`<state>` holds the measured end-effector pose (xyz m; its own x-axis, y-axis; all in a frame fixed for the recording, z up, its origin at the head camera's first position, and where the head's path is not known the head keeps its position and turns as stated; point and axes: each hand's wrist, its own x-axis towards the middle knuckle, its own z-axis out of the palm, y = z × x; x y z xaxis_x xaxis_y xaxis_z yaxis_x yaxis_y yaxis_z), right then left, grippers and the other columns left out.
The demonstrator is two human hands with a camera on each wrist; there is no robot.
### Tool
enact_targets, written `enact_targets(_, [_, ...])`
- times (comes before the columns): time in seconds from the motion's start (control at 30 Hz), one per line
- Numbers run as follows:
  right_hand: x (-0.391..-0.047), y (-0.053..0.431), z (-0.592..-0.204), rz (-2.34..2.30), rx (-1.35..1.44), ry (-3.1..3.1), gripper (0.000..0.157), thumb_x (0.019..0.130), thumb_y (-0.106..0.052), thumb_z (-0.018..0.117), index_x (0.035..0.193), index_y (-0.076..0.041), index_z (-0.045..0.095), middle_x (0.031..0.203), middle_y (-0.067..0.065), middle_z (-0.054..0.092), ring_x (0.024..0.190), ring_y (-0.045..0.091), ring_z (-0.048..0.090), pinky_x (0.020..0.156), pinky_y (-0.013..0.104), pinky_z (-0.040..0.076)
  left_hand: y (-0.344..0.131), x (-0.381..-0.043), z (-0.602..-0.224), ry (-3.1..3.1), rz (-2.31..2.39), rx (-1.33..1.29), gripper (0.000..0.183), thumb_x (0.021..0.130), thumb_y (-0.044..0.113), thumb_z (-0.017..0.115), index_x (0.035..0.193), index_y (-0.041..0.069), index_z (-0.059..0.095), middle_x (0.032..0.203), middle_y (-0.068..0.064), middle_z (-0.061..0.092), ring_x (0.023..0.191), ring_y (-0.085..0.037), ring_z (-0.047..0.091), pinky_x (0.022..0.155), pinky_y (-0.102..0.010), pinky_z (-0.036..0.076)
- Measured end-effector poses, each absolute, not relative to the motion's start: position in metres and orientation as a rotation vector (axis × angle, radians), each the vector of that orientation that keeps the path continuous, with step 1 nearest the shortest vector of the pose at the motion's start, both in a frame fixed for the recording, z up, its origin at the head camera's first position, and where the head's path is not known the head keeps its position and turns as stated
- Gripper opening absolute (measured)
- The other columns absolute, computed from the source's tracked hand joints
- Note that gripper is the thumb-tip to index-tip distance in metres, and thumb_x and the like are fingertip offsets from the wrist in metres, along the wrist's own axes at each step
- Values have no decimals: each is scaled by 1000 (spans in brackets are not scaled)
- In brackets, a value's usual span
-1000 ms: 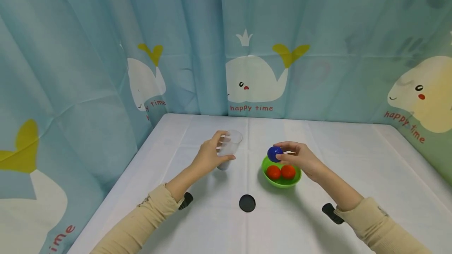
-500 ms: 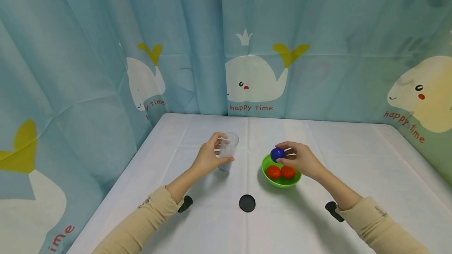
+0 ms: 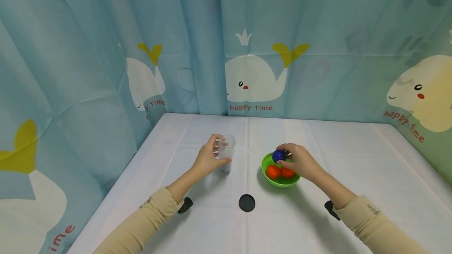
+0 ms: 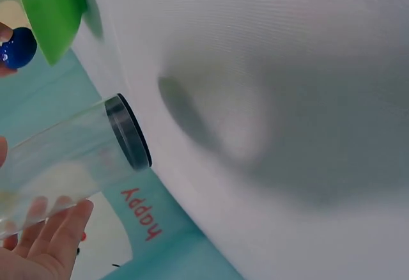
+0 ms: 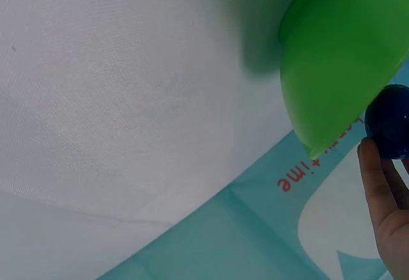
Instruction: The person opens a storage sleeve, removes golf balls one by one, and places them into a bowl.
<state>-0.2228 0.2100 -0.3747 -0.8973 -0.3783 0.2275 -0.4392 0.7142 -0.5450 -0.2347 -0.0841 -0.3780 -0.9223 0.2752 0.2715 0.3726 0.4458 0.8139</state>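
My left hand [image 3: 206,160] grips a clear plastic cylinder [image 3: 228,151] from its left side, thumb in front and fingers behind. The left wrist view shows its black base [image 4: 129,132] low over the white table; contact is unclear. Between thumb and fingertips, my right hand [image 3: 301,163] pinches a shiny dark blue ball [image 3: 278,156]. That ball is at the back rim of a green bowl [image 3: 280,184], above its opening. Inside the bowl sit two orange-red balls [image 3: 273,172], the right one partly covered by my thumb.
A flat black disc [image 3: 246,203] lies on the white tablecloth [image 3: 275,226], nearer than the bowl and cylinder. Blue curtains [image 3: 197,85] printed with whales rise along the table's back and sides. Black wrist-worn devices [image 3: 185,205] show at both cuffs.
The cylinder has tipped more upright and shifted slightly left and down in my left hand. My right hand has moved the blue ball slightly right and lower over the bowl.
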Motion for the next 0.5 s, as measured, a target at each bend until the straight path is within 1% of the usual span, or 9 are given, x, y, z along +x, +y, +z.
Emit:
enact_targets(0.13, [-223,208,-378,899,664,-2851,35,80,-4,72,110,9,61,106,22,65,91,30,65,79,41,55,-86,-236,-382,-2602,-1507,-576,57,74,3,78,120,8,44,120,-17,63,111,-36,61,90,-48,50])
enact_targets(0.37, [-224,206,-381,815,647,-2873,33,80,-5,72,108,7,62,104,21,66,91,30,64,80,43,54,-87,-238,-385,-2654,-1517,-577,57,75,3,77,120,4,42,123,-20,61,111,-40,59,88,-49,51])
enact_targets(0.5, [-225,204,-381,767,635,-2882,32,79,-5,73,107,7,62,104,20,66,92,32,64,81,44,54,-87,-240,-388,-2654,-1534,-550,57,74,3,77,119,5,42,122,-20,62,111,-41,58,88,-47,51])
